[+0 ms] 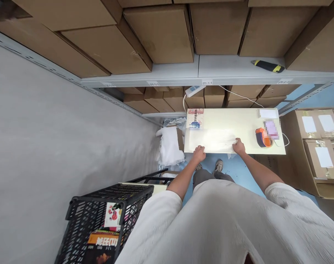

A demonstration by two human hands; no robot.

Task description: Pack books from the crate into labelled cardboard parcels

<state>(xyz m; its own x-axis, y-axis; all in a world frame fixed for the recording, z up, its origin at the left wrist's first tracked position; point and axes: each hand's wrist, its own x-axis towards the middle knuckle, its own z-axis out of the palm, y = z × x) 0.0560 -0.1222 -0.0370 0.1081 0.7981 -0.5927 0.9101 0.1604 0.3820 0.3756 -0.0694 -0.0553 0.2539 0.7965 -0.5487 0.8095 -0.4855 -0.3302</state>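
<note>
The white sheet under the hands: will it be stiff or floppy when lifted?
Probably floppy: the white sheet lies thin and flat on the table. Likely light and apt to slide; the left hand and right hand rest at its near corners.

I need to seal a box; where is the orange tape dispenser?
In the head view, the orange tape dispenser sits at the right end of the pale table, just right of the right hand and against a blurred pale item.
</note>
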